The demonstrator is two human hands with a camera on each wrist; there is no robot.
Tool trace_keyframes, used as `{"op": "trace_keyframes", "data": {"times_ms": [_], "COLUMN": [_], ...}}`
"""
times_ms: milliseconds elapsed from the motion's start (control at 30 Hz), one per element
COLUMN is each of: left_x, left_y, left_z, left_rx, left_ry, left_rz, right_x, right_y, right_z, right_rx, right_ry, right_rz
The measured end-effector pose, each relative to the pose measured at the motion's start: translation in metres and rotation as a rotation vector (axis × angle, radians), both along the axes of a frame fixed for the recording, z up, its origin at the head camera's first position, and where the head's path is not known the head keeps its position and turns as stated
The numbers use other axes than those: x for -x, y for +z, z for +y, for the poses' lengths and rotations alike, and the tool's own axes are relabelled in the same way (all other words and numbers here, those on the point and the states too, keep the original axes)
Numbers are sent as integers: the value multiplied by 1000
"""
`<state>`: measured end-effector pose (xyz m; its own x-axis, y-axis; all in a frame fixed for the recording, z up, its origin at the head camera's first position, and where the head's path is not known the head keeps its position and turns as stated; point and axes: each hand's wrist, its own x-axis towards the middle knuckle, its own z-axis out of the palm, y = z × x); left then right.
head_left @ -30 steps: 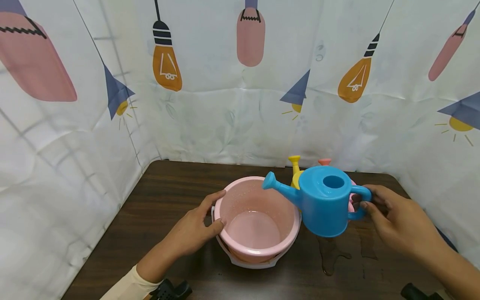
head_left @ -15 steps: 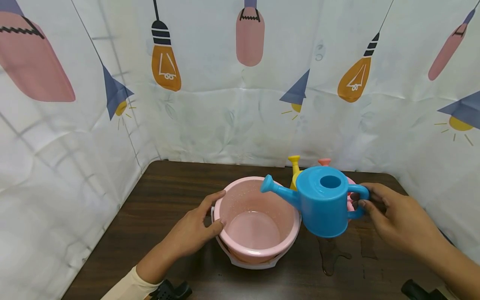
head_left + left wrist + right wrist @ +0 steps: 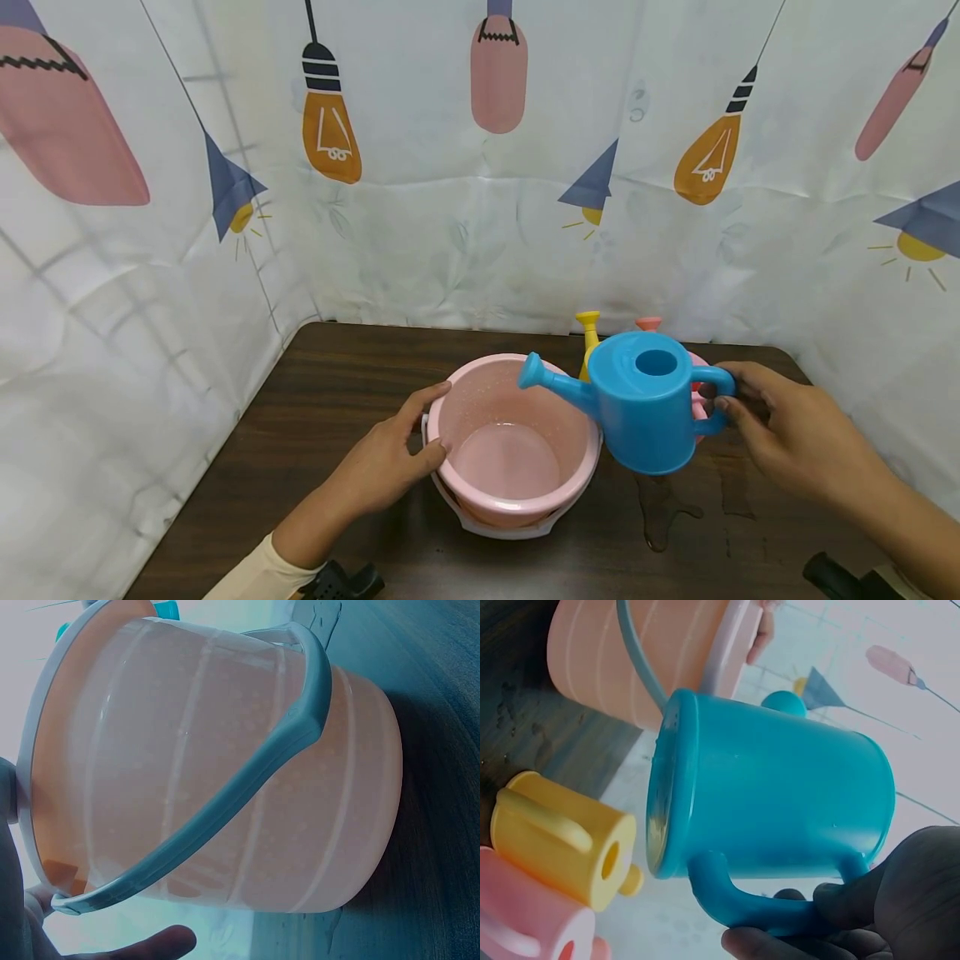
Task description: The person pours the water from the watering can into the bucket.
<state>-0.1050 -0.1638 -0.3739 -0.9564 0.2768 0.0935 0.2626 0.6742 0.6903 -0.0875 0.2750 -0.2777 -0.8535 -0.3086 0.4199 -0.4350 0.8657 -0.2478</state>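
A pink bucket with a pale handle hanging down its side stands on the table. My left hand grips its left rim, thumb on the near side. My right hand holds a blue watering can by its handle, raised over the table. The can is close to upright, and its spout points left over the bucket's right rim. In the right wrist view, fingers and thumb wrap the handle of the blue can. Little water shows in the bucket's bottom.
Behind the blue can, mostly hidden in the head view, stand a yellow watering can and a pink watering can. Spilled water lies on the dark wooden table. A patterned curtain hangs behind.
The blue watering can and my right hand have moved slightly left, bringing the spout a little farther over the bucket. My left hand and the bucket have stayed in place.
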Motion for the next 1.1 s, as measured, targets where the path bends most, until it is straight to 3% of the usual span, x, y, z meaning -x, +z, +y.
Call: {"op": "trace_keyframes", "data": {"times_ms": [233, 567, 1100], "left_x": [-1, -1, 0], "left_y": [0, -1, -3], "left_z": [0, 0, 0], "left_rx": [-1, 4, 5], "left_ry": [2, 6, 14], "left_rz": [4, 2, -2], "right_x": [4, 9, 9], "right_y": [4, 11, 20], "right_z": [0, -1, -6], "right_rx": [-3, -21, -28], "right_ry": [92, 172, 188], "right_rz": [79, 91, 85]}}
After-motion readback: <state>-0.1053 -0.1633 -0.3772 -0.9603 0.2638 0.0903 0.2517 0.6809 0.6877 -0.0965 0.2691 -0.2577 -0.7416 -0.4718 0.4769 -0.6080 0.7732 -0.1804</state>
